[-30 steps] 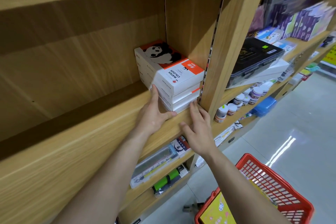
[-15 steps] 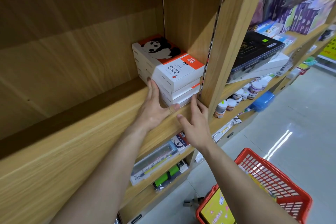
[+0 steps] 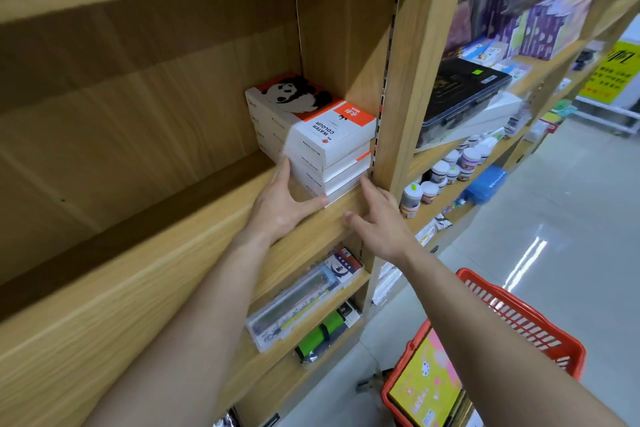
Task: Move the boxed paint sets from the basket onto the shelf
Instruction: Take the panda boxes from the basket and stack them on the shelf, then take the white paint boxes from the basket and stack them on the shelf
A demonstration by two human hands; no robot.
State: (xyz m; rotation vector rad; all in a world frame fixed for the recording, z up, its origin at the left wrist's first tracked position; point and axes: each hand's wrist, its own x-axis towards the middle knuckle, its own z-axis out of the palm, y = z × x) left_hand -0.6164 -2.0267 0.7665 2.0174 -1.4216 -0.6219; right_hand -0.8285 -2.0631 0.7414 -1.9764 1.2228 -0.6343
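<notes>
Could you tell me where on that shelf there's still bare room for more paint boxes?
The shelf board is bare left of the box stack, right to the picture's edge. The right is crowded: the stack sits against the upright, the left hand on its left side, the right hand in front.

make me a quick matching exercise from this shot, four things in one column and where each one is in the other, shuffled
Things:
1. stack of paint set boxes
2. left hand
3. right hand
4. red basket

Places:
A. low at the right, over the floor
B. against the stack's left front corner
C. on the wooden shelf, against its right divider
D. fingertips at the stack's right front edge

Pairs: 1-C, 2-B, 3-D, 4-A
</notes>
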